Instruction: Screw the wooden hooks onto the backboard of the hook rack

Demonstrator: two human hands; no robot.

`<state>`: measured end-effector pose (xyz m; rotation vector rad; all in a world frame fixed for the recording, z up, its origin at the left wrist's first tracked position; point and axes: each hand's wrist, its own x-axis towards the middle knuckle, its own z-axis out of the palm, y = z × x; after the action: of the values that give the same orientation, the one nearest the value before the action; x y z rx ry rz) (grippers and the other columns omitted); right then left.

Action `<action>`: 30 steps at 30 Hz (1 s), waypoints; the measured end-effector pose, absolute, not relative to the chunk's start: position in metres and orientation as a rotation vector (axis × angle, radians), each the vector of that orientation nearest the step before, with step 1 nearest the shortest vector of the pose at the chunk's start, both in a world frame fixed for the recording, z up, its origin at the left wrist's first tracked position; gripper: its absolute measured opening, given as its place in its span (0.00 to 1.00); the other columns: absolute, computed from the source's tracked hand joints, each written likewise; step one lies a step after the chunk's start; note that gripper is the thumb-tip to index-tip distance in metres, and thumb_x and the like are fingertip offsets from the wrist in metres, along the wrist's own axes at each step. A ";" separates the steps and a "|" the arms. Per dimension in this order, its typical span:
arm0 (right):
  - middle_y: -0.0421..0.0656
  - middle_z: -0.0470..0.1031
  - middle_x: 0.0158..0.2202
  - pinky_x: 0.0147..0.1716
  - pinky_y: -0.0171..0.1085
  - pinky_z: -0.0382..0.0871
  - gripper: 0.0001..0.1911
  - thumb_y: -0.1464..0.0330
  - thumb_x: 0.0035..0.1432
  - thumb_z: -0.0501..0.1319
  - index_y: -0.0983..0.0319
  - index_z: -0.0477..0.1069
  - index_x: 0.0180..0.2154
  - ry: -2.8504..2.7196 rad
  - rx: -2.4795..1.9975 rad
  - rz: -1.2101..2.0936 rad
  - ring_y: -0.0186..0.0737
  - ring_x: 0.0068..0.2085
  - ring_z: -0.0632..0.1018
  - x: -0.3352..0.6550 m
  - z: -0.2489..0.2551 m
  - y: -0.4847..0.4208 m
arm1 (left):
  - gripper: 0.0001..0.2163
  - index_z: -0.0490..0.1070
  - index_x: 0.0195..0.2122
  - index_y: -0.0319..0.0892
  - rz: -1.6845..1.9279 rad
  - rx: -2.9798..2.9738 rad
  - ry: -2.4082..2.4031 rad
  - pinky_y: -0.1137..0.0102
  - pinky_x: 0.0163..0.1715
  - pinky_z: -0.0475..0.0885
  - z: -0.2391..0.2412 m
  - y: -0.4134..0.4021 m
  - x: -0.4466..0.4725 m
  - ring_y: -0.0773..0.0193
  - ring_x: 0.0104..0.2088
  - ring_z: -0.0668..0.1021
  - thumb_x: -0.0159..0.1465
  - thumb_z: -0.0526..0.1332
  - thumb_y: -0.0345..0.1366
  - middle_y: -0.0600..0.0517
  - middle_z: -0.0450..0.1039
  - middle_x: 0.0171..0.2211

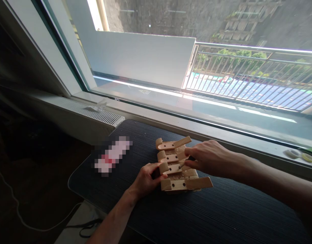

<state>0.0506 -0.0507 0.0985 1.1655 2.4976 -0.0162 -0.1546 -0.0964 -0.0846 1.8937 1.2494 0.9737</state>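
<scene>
Left hand [147, 177] braces the curved end of a wooden assembly [175, 168] on the bench [222, 213]; right hand [208, 156] grasps a dark tool [191, 158]. Advisable: firm bracing, tool aligned with its screw [179, 167].

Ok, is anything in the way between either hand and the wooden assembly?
Nothing visible. The left hand holds the wooden assembly at its left side; the right hand is at its right side, gripping a dark, mostly hidden object.

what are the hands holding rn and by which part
The left hand holds the third wooden piece from the top by its rounded end. The right hand holds a small tool by its dark handle; which tool is unclear.
</scene>
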 end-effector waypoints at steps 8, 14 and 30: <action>0.42 0.77 0.31 0.25 0.34 0.55 0.11 0.76 0.59 0.53 0.62 0.73 0.31 2.562 0.999 -0.132 0.36 0.30 0.75 0.045 0.101 -0.054 | 0.14 0.73 0.43 0.38 0.978 1.874 1.258 0.67 0.42 0.72 -0.085 -0.095 -0.154 0.60 0.38 0.76 0.57 0.64 0.39 0.48 0.76 0.38; 0.45 0.77 0.28 0.22 0.35 0.51 0.14 0.69 0.62 0.51 0.64 0.73 0.29 2.422 1.197 -0.064 0.39 0.29 0.76 0.043 0.098 -0.056 | 0.17 0.72 0.46 0.41 0.953 1.799 1.230 0.70 0.38 0.72 -0.091 -0.095 -0.155 0.62 0.36 0.75 0.56 0.65 0.40 0.51 0.75 0.36; 0.45 0.76 0.26 0.21 0.34 0.51 0.17 0.68 0.63 0.50 0.63 0.73 0.27 2.482 1.088 0.017 0.39 0.26 0.75 0.045 0.092 -0.053 | 0.16 0.72 0.46 0.41 0.919 1.865 1.256 0.69 0.40 0.71 -0.086 -0.095 -0.155 0.62 0.37 0.75 0.58 0.62 0.42 0.50 0.76 0.37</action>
<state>0.0449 -0.0529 0.0916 1.0876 2.4820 0.0169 -0.1549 -0.0954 -0.0860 1.8646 1.2561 0.9186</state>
